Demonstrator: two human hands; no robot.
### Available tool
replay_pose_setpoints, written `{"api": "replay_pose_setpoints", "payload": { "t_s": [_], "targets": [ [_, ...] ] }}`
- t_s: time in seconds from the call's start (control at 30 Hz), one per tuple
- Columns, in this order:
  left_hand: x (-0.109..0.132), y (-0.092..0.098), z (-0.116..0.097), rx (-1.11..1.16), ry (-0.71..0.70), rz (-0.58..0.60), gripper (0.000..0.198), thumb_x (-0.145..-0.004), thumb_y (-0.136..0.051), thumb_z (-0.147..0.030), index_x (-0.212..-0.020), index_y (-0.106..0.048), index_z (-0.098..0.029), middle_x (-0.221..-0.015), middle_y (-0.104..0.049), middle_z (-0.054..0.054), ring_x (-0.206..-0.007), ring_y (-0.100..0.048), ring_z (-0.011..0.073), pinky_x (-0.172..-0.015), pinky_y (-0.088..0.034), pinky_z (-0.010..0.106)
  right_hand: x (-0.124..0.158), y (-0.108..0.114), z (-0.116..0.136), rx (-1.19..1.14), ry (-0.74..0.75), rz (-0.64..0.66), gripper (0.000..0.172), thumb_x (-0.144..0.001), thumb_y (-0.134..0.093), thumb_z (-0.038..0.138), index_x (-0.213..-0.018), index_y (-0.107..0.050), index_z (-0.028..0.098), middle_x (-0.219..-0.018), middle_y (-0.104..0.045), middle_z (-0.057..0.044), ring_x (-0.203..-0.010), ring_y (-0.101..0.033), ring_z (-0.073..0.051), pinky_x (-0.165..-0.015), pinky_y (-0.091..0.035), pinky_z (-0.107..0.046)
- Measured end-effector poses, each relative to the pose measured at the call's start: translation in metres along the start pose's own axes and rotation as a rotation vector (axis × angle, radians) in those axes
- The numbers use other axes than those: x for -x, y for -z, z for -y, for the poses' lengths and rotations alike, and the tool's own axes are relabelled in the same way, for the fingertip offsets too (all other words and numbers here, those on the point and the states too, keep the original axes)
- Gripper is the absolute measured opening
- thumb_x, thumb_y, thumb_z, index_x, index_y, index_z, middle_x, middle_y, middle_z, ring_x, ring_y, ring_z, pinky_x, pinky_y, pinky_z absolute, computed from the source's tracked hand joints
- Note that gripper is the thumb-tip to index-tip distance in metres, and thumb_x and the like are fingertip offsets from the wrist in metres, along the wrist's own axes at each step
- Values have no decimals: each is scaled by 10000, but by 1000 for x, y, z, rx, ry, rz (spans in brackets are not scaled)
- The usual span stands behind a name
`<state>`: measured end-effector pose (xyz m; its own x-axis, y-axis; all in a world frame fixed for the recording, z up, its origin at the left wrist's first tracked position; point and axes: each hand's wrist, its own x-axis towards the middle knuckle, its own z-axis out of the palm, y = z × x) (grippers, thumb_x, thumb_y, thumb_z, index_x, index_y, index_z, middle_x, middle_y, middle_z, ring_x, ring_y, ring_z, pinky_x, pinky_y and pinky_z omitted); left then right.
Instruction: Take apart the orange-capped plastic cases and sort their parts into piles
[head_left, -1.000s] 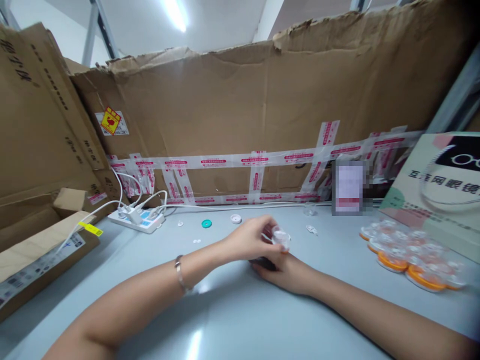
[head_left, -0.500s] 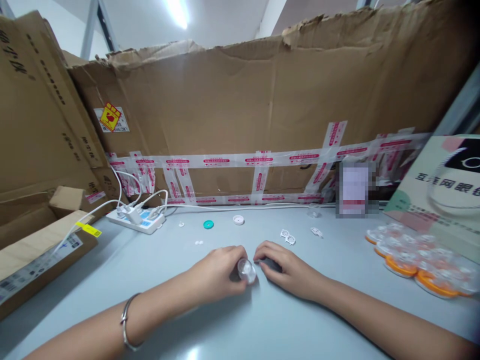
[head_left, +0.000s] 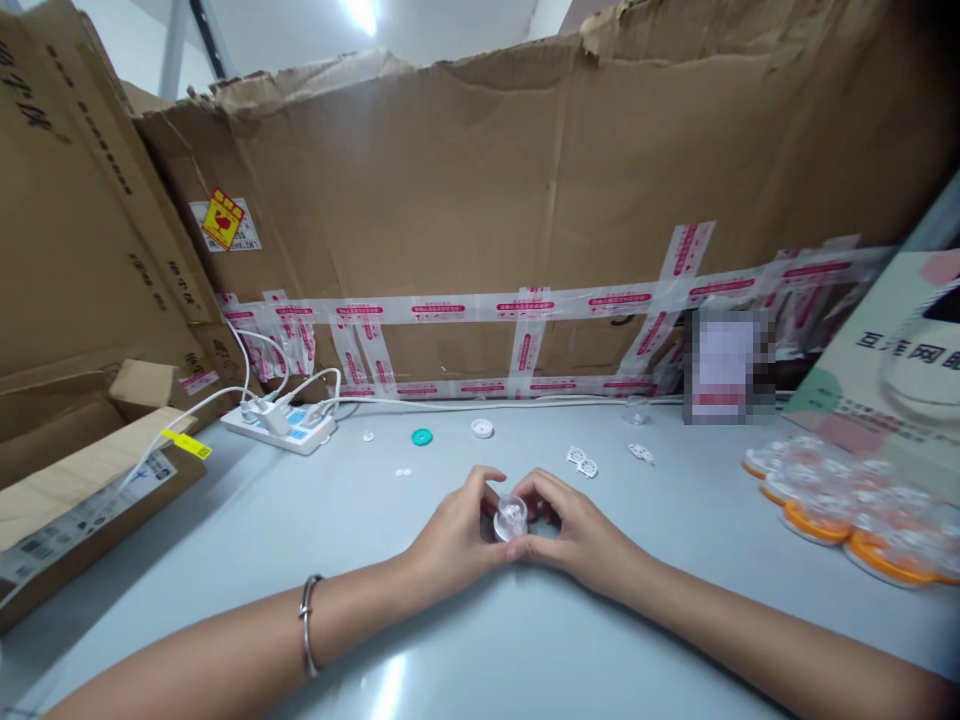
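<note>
in the head view, the left hand (head_left: 454, 530) and right hand (head_left: 577, 525) together grip the cup (head_left: 511, 515), between them at the table (head_left: 465, 640); whether it rests there, i cannot tell. it seems best to press lightly and evenly, so it does not tilt.

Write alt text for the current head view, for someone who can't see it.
A person's left hand and right hand hold a small clear plastic piece at a grey table. Beyond them lie a teal disc and white parts; orange-and-clear pieces cluster at right.
</note>
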<state>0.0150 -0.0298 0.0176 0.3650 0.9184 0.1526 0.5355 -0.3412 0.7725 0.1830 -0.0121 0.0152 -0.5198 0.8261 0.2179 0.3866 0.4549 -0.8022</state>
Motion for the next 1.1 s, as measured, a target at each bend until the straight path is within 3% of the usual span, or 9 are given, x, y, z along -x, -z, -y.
{"api": "replay_pose_setpoints", "payload": {
  "t_s": [0.17, 0.27, 0.4, 0.53, 0.6, 0.7, 0.9, 1.0, 1.1],
  "targets": [
    [2, -1, 1, 81, -57, 9, 466, -688, -613, -191, -1060, -333, -185, -860, -598, 30, -780, -572, 160, -702, -433, 266, 1, 3, 2, -11, 114, 58, 115, -785, -552, 227, -897, -553, 203, -903, -545, -25, -829, -516, -154, -749, -412, -278],
    [2, -1, 3, 93, -68, 18, 476, -697, -598, -176, -1085, -323, -186, -903, -604, 45, -819, -570, 167, -729, -432, 279, 2, 4, -1, -52, 171, 127, 244, -832, -482, 240, -1075, -500, 228, -1037, -524, -49, -953, -504, -170, -844, -399, -309],
    [1, -1, 5, 68, -12, 13, 634, -654, -672, -249, -1162, -299, -178, -857, -582, 35, -789, -555, 182, -708, -430, 297, 3, -1, -6, -71, 62, 14, 543, -714, -639, 301, -1171, -357, 225, -1000, -525, -56, -937, -523, -202, -836, -425, -356],
    [1, -1, 4, 66, -3, 10, 622, -677, -643, -234, -1185, -286, -187, -859, -576, 32, -791, -558, 179, -702, -426, 294, 5, -2, -8, -142, 96, 46, 372, -838, -467, 249, -1182, -324, 245, -1013, -566, -67, -995, -540, -195, -898, -398, -401],
    [1, 0, 4, 83, -4, 14, 615, -673, -643, -223, -1177, -291, -189, -869, -574, 34, -789, -557, 174, -701, -430, 289, 6, -2, -8, -156, 133, 71, 417, -845, -458, 255, -1223, -280, 256, -1116, -530, -89, -1077, -501, -200, -931, -376, -417],
    [0, 0, 4, 113, -6, 10, 621, -652, -665, -224, -1152, -299, -177, -859, -570, 30, -783, -550, 162, -730, -439, 292, 4, -3, -11, -96, 104, -48, 545, -731, -617, 296, -1172, -301, 243, -1102, -502, -84, -1046, -496, -217, -894, -403, -409],
    [-2, 1, 6, 29, 17, -57, 303, -630, -689, -263, -836, -494, -156, -859, -558, 43, -768, -544, 160, -702, -449, 275, -1, 0, -5, -50, 60, 9, 152, -792, -533, 268, -913, -466, 205, -892, -543, -28, -845, -530, -169, -788, -436, -334],
    [-3, 2, 9, -26, -4, -72, 257, -633, -689, -256, -806, -531, -152, -870, -553, 46, -798, -535, 170, -725, -441, 284, 0, 4, -5, -86, 83, 68, 184, -819, -496, 286, -984, -490, 206, -989, -539, -54, -949, -512, -184, -868, -405, -356],
    [-4, 2, 11, -54, -10, -90, 258, -647, -682, -253, -837, -540, -153, -905, -554, 52, -822, -530, 177, -743, -431, 291, 0, 3, -10, -149, 75, 96, 366, -828, -476, 331, -1172, -399, 232, -1176, -465, -78, -1084, -460, -190, -949, -356, -385]
  ]
}}
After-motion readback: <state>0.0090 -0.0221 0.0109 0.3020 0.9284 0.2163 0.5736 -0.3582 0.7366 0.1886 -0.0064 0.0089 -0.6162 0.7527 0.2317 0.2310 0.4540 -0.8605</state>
